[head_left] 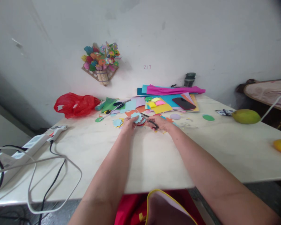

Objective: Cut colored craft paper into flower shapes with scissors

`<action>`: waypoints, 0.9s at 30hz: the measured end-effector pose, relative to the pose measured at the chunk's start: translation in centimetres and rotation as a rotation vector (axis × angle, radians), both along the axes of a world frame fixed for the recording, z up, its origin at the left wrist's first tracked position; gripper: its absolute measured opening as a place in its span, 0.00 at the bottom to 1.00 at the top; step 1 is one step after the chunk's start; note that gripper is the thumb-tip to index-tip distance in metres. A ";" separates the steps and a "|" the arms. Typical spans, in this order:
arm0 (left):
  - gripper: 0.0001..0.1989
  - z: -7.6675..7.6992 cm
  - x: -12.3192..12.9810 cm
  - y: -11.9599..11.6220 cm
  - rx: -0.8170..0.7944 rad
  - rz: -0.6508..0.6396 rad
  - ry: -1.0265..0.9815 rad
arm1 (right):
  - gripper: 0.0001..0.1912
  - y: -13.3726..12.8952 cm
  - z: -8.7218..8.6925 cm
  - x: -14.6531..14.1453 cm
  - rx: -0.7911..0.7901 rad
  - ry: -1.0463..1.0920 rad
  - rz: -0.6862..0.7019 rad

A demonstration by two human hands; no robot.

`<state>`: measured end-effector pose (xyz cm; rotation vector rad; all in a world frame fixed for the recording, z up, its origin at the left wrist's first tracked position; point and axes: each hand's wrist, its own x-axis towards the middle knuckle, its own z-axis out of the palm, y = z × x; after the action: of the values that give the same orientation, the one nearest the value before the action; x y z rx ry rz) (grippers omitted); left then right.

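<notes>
A light blue paper piece with a scalloped edge (136,117) is pinched in my left hand (129,122). My right hand (159,122) grips dark-handled scissors (152,122), whose blades point left and touch or nearly touch the blue paper's right edge. Just left of my left hand lie more scalloped pieces, light blue (117,122) over yellow. Red and orange cut pieces sit beneath and behind the hands, partly hidden by them. Small yellow scraps are scattered on the table below my right hand.
On the white table (154,159) are coloured paper sheets (164,108), a phone (184,103), second scissors (121,103), a red plastic bag (75,104), a green oval (208,117), a mango (246,116), a glue gun (57,133) and a power strip (35,143) with loose cables.
</notes>
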<state>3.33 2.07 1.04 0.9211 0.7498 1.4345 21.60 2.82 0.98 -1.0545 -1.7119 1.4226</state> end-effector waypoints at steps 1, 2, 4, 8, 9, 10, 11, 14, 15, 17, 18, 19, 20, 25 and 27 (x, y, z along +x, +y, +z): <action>0.15 0.1 0.0 -0.1 0.001 -0.016 -0.004 | 0.13 0.0 0.1 0.0 -0.014 0.009 -0.008; 0.15 0.2 0.0 -0.2 -0.004 -0.029 -0.001 | 0.13 -0.1 0.2 -0.1 -0.031 0.018 -0.019; 0.14 0.3 -0.1 -0.3 -0.028 -0.030 0.032 | 0.12 -0.4 0.5 -0.2 -0.071 0.021 -0.037; 0.14 0.3 -0.2 -0.2 -0.008 -0.001 0.100 | 0.13 -1.0 1.3 -0.3 -0.092 0.014 -0.046; 0.13 0.3 -0.2 -0.1 0.013 0.000 0.105 | 0.13 -1.2 1.5 -0.2 -0.086 0.002 -0.043; 0.13 0.3 -0.2 -0.2 0.031 0.002 0.112 | 0.13 -1.3 1.6 -0.1 -0.072 -0.017 -0.039; 0.13 0.3 -0.2 -0.2 0.042 0.003 0.123 | 0.13 -1.4 1.7 0.0 -0.051 -0.042 -0.033; 0.13 0.5 -0.1 -0.5 0.051 -0.005 0.151 | 0.13 -1.5 1.7 0.4 0.029 -0.101 -0.016; 0.14 0.6 0.0 -0.6 0.056 -0.015 0.153 | 0.13 -1.5 1.7 0.5 0.049 -0.112 -0.009; 0.14 0.8 0.0 -0.8 0.070 -0.036 0.152 | 0.12 -1.3 1.5 0.7 0.063 -0.121 0.006; 0.14 0.8 0.0 -0.8 0.077 -0.046 0.157 | 0.12 -1.3 1.5 0.7 0.064 -0.123 0.011; 0.14 0.8 0.0 -0.8 0.083 -0.055 0.164 | 0.12 -1.2 1.4 0.7 0.065 -0.126 0.014; 0.14 0.7 -0.1 -0.8 0.087 -0.064 0.172 | 0.12 -1.2 1.4 0.7 0.068 -0.129 0.016; 0.16 0.0 -0.3 -0.2 0.072 -0.073 0.188 | 0.14 -1.3 1.4 0.6 0.077 -0.141 0.010; 0.16 -0.2 -0.3 -0.1 0.044 -0.064 0.196 | 0.15 -1.3 1.4 0.6 0.078 -0.140 0.007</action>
<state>3.02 1.99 0.80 1.1213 0.8279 1.3215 22.15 1.49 2.39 -1.1290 -1.8555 1.3018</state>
